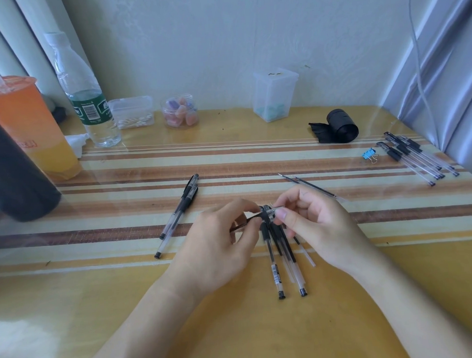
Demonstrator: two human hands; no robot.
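Several black pens [280, 255] lie fanned out on the near middle of the table [236, 327], with their far ends gathered together. My left hand [219, 247] grips these far ends with curled fingers. My right hand [318, 224] pinches a thin refill [278, 208] between thumb and forefinger at the same place. Two loose refills [311, 186] lie just behind, two pens [177, 216] are to the left, and a blue clip [369, 155] is far right.

Soft, even daylight fills the scene with a cool cast. Glare whitens the glossy counter [263, 334] far below and left of the left hand [216, 250]. Only faint shadows sit under it. Wide-angle distortion bends the edges, and the dark container [18, 174] far to its left is blurred.
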